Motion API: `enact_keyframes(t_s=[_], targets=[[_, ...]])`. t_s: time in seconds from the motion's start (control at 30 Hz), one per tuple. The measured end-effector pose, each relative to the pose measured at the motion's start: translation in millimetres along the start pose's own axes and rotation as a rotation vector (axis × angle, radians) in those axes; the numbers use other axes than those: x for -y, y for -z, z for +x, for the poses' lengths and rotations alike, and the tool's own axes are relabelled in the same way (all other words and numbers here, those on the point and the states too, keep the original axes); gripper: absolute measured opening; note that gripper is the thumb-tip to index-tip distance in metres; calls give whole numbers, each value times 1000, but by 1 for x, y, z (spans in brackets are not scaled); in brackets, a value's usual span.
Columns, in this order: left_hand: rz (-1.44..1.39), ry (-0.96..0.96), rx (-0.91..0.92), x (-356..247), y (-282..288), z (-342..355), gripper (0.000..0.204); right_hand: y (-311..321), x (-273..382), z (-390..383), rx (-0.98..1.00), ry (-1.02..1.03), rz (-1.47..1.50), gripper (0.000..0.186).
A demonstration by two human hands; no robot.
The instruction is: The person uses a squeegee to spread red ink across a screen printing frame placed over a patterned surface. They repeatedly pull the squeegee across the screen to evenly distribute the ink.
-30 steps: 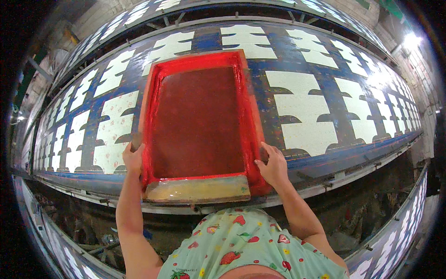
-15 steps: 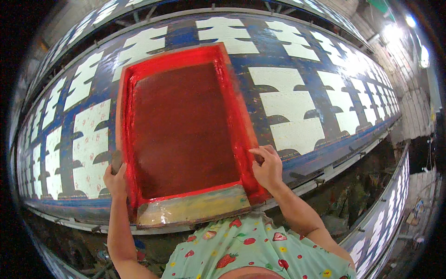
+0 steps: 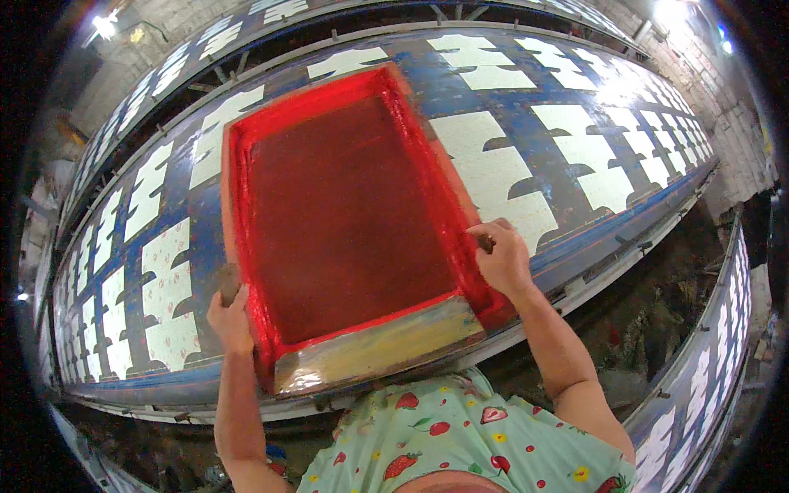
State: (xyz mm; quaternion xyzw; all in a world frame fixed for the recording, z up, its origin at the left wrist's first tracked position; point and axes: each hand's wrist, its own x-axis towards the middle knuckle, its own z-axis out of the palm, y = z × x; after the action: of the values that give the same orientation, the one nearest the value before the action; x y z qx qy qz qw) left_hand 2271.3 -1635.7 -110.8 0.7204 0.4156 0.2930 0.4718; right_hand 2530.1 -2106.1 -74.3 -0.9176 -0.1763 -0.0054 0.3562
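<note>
I remotely grip the red frame, left hand and right hand curled closed, best held level between them.

Your framed screen is over the long table, its near end by the table's near edge. Your left hand is at the screen's left side and your right hand at its right, both toward its near end. Cut pieces lie on the table left, right and behind the screen. Beyond its far end runs a second table. Your shirt is just before its near end.
</note>
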Motion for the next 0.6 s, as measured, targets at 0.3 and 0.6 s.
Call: enact_keyframes(t_s=[0.3,0.6], targets=[[-66,40,-8,-56,-161,-88,30,93,-149,36,-55,-106,-24,37],[152,-31,-149,-67,-268,-152,36,162,-261,68,-93,-58,-43,37]])
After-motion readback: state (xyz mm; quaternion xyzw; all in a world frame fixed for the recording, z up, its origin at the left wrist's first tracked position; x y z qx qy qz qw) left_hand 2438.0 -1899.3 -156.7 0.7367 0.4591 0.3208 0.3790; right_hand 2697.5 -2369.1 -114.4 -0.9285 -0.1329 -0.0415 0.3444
